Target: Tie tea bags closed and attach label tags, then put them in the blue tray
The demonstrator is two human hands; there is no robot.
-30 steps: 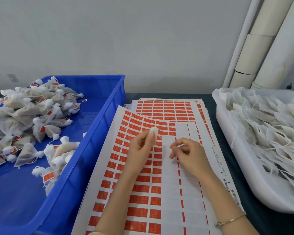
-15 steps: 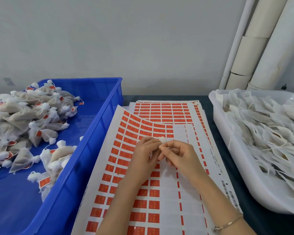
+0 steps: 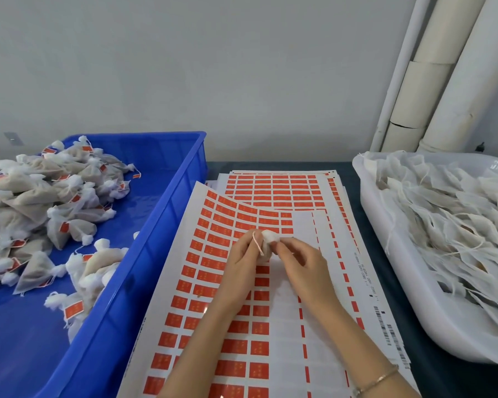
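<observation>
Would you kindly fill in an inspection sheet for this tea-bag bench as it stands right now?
Surface: dark table, mostly covered by label sheets of red stickers.
Job's things: tea bag held above the sheets; blue tray on the left holds tagged bags; white tub on the right holds untied bags.
Clutter: nothing seen.
Hands: left hand grips the tea bag, its string across a finger; right hand pinches the bag's top.
Cables: nothing seen.
Surroundings: grey wall; white pipes at back right.
</observation>
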